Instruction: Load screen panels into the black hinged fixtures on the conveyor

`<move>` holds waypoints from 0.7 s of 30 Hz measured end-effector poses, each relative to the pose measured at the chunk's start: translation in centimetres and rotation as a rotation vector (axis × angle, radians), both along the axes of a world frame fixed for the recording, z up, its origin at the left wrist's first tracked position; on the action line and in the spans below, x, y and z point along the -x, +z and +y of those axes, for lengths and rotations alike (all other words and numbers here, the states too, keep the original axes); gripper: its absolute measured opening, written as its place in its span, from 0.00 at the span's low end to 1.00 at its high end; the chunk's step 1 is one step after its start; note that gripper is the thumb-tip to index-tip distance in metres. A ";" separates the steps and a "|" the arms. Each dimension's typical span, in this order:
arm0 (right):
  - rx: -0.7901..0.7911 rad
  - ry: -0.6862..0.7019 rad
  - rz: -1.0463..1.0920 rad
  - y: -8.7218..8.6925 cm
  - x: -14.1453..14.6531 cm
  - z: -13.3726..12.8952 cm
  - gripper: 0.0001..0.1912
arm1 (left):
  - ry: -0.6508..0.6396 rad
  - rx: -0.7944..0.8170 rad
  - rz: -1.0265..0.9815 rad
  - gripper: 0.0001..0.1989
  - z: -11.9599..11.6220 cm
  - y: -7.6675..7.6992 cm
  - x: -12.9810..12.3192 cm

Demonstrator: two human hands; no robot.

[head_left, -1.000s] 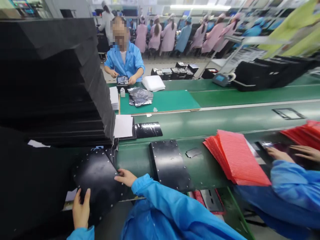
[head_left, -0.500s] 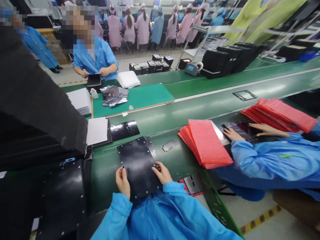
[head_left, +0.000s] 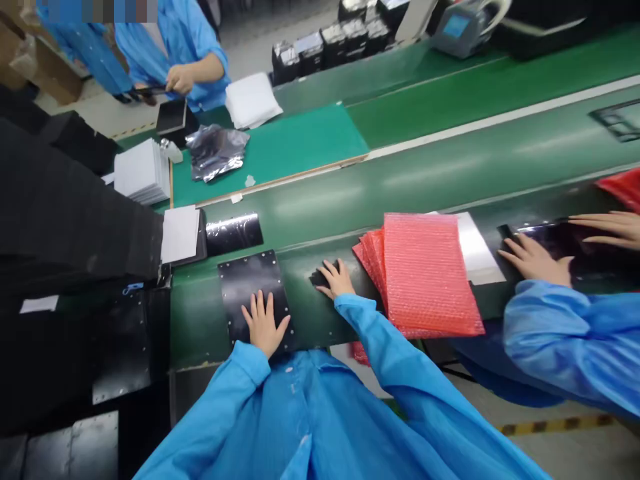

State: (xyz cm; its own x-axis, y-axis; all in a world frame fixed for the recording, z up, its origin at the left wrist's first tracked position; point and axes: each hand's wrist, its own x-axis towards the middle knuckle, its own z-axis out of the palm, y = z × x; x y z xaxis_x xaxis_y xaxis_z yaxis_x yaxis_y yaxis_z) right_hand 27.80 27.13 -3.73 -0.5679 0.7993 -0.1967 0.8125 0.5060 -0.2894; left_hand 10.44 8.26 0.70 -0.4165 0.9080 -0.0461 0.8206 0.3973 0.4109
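My left hand [head_left: 263, 325] lies flat, fingers spread, on a black sheet [head_left: 247, 275] with white dots along its edges. The sheet rests on the green work surface [head_left: 197, 327] in front of me. To the right, my right hand [head_left: 338, 279] reaches down with its fingers apart over a small dark flat piece [head_left: 316, 278], which they partly cover. A stack of red bubble-wrap pouches [head_left: 430, 273] lies just right of that hand. Beyond the black sheet is a glossy black film [head_left: 234, 233], beside a white paper stack [head_left: 180, 233] on a black block.
Tall dark stacks [head_left: 65, 200] stand on my left. A co-worker's hand [head_left: 537, 259] rests over a glossy dark panel on the right. Across the line, another person stands behind a teal board [head_left: 310, 143] bearing a crumpled silver bag [head_left: 216, 152].
Both hands have let go of the black sheet's sides. My left hand now lies flat on it, while my right has moved right to the small flat piece. The view has tilted down.
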 end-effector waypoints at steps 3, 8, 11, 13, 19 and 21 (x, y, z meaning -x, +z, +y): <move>0.000 0.026 0.077 1.0 1.5 -2.5 0.27 | -0.003 0.060 0.069 0.33 0.2 -0.3 -0.6; 0.140 0.337 -0.095 4.5 5.2 -5.5 0.23 | -0.032 0.098 0.089 0.39 -0.1 -0.1 -0.4; 0.151 0.288 -0.187 5.6 5.8 -5.3 0.19 | -0.043 0.109 0.091 0.41 -0.1 0.0 -0.4; 0.130 0.244 -0.211 6.0 5.8 -4.9 0.18 | -0.058 0.130 0.105 0.42 -0.1 0.1 -0.3; 0.089 0.387 -0.258 7.2 7.5 -5.0 0.14 | -0.094 0.196 0.163 0.47 -0.1 0.2 -0.7; 0.086 0.454 -0.267 7.5 8.3 -4.7 0.16 | -0.082 0.209 0.148 0.51 0.5 0.5 -1.7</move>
State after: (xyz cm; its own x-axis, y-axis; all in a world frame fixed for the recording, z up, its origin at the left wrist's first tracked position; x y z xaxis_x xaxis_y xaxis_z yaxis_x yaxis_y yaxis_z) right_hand 19.46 22.39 3.76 -0.7742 0.4592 -0.4355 0.5680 0.8077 -0.1581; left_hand 12.12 8.81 1.20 -0.3582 0.9160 -0.1807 0.8985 0.3908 0.1998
